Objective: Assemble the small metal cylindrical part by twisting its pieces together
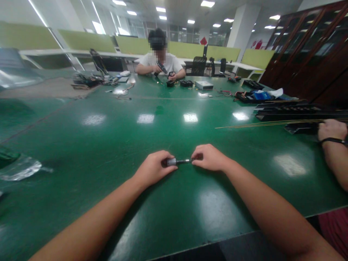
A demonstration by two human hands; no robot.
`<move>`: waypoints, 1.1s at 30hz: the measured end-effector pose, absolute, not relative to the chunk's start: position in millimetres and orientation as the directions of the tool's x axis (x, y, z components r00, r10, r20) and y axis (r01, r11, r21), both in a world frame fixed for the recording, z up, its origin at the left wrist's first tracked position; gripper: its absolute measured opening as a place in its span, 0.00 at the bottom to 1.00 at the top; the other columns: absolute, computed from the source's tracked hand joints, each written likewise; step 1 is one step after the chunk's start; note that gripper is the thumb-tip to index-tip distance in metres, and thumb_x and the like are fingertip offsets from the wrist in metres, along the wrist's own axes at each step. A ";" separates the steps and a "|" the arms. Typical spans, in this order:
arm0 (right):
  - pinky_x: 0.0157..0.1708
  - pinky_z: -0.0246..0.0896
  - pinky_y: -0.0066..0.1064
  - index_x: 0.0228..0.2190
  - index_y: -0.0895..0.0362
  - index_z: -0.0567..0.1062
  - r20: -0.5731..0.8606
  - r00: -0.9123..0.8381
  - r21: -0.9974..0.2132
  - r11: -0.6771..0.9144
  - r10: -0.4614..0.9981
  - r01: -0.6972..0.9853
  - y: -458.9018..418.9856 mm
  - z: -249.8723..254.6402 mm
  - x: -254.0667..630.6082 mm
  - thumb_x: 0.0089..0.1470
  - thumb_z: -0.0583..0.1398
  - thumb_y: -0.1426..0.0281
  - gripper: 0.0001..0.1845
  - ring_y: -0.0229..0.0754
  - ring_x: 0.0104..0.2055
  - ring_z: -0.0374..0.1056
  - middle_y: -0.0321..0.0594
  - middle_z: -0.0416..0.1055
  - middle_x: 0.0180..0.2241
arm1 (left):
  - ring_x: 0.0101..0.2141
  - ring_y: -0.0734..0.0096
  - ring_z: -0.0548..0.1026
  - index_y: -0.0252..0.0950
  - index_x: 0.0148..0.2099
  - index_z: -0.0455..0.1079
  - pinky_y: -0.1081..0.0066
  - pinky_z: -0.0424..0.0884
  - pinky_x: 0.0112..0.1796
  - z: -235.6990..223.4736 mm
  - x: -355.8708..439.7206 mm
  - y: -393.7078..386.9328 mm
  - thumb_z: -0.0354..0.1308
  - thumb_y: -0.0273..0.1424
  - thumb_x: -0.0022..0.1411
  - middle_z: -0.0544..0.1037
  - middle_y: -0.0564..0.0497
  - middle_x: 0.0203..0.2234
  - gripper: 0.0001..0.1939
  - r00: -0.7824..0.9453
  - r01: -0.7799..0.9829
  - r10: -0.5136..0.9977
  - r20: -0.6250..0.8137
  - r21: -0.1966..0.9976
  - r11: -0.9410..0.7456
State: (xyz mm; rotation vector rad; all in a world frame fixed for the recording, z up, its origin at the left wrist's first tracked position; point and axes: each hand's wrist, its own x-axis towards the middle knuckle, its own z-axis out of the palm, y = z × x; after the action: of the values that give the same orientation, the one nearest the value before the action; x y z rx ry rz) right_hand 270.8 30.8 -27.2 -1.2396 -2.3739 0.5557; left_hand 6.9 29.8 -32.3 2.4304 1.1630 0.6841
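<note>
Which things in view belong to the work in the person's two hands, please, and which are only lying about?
In the job:
grey cylinder, in the left hand
dark shaft, pinched at its far end by the right hand

Apparently just lying about:
clear plastic, left side
pale box, far side
blue item, far right

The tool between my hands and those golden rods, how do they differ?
The tool is short, with a thick grey end and darker shaft; the rods are long, thin and golden. Your left hand grips the tool; the rods extend left from beside another person's hand. Both run roughly sideways.
</note>
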 end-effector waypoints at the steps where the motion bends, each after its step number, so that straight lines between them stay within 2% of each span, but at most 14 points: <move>1: 0.34 0.59 0.28 0.33 0.57 0.81 0.182 -0.525 -0.521 0.534 0.831 0.666 30.7 -28.1 266.4 0.52 0.65 0.71 0.05 0.37 0.33 0.68 0.38 0.76 0.31 | 0.30 0.68 0.75 0.36 0.39 0.74 0.71 0.70 0.33 -32.5 7.2 30.2 0.65 0.38 0.57 0.78 0.51 0.30 0.11 0.539 0.624 0.798 0.270 0.508 -0.594; 6: 0.40 0.59 0.32 0.35 0.57 0.80 0.285 -0.609 -0.440 0.665 0.740 0.603 29.6 -33.6 239.2 0.56 0.63 0.68 0.07 0.41 0.38 0.67 0.41 0.75 0.33 | 0.32 0.68 0.76 0.37 0.40 0.75 0.71 0.70 0.34 -33.1 12.5 29.8 0.65 0.37 0.57 0.78 0.51 0.31 0.11 0.538 0.604 0.793 0.287 0.524 -0.600; 11: 0.41 0.60 0.33 0.36 0.57 0.79 0.325 -0.581 -0.454 0.662 0.746 0.596 27.0 -37.4 232.4 0.57 0.62 0.69 0.07 0.42 0.39 0.66 0.42 0.74 0.34 | 0.35 0.67 0.76 0.38 0.43 0.75 0.70 0.70 0.38 -31.0 17.4 27.0 0.65 0.36 0.58 0.80 0.52 0.35 0.11 0.542 0.603 0.788 0.290 0.519 -0.606; 16: 0.44 0.61 0.35 0.41 0.58 0.77 0.362 -0.564 -0.467 0.668 0.743 0.580 26.7 -39.1 239.9 0.53 0.65 0.69 0.13 0.44 0.42 0.66 0.43 0.74 0.39 | 0.33 0.68 0.76 0.38 0.42 0.75 0.70 0.69 0.36 -29.4 14.9 26.9 0.64 0.37 0.60 0.79 0.52 0.34 0.10 0.551 0.604 0.779 0.300 0.501 -0.620; 23: 0.43 0.61 0.34 0.39 0.57 0.77 0.394 -0.529 -0.517 0.657 0.751 0.548 26.9 -41.0 239.1 0.52 0.65 0.72 0.09 0.42 0.41 0.66 0.41 0.74 0.37 | 0.34 0.67 0.75 0.37 0.41 0.76 0.70 0.69 0.38 -28.5 13.0 29.7 0.64 0.37 0.60 0.78 0.50 0.35 0.10 0.558 0.603 0.766 0.318 0.480 -0.638; 33: 0.41 0.62 0.32 0.38 0.57 0.78 0.403 -0.538 -0.500 0.670 0.740 0.549 29.3 -46.4 237.6 0.54 0.64 0.73 0.08 0.41 0.39 0.66 0.40 0.74 0.35 | 0.33 0.67 0.75 0.37 0.41 0.77 0.70 0.70 0.36 -30.2 13.6 31.0 0.64 0.39 0.59 0.78 0.50 0.33 0.12 0.541 0.618 0.784 0.303 0.490 -0.615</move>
State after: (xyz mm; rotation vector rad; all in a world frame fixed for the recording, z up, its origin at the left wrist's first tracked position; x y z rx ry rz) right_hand 237.6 29.3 -46.4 -0.9909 -2.2871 0.4208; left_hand 13.6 31.0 -30.2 2.4570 1.1583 0.7214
